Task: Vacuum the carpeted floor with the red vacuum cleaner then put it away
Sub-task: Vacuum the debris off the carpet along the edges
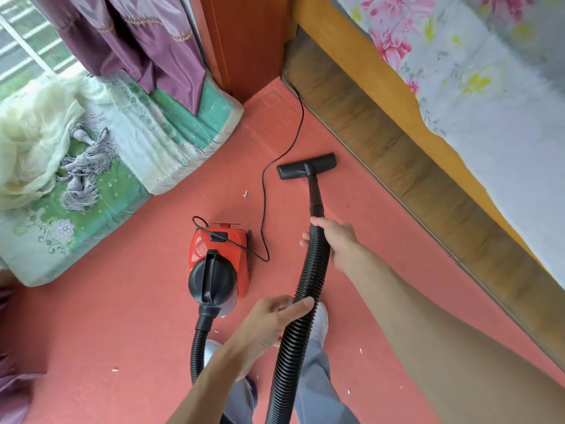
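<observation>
Right hand [334, 240] wrapped around the hose [308, 289] at its top end just below the wand [315, 195], fingers clamped on it; left hand [275, 316] further down the same hose, fingers curled round it, thumb on top. Nozzle [305, 166] sits flat on the carpet [122, 332], near the bed [397, 117] base but not touching. Vacuum [218, 261] rests on the carpet left of the hose, between the person's feet and the floor mattress [137, 154]. Step in hand looks like the vacuuming pass, mid-task; putting away not started. To do it well: keep the nozzle flat, push and pull in overlapping strokes along the bed edge, let the left hand feed slack so the hose doesn't tug the vacuum over. White scraps [244, 194] are scattered on the carpet: one by the cord, several near the feet and behind, so those areas need passes. Cord [266, 185] snakes from the wall corner right past the nozzle's left end and loops to the vacuum body; likely to get run over or sucked against the nozzle, so steer right of it or flick it aside. Mattress and curtain [137, 41] crowd the left side, narrowing the strip of floor.
</observation>
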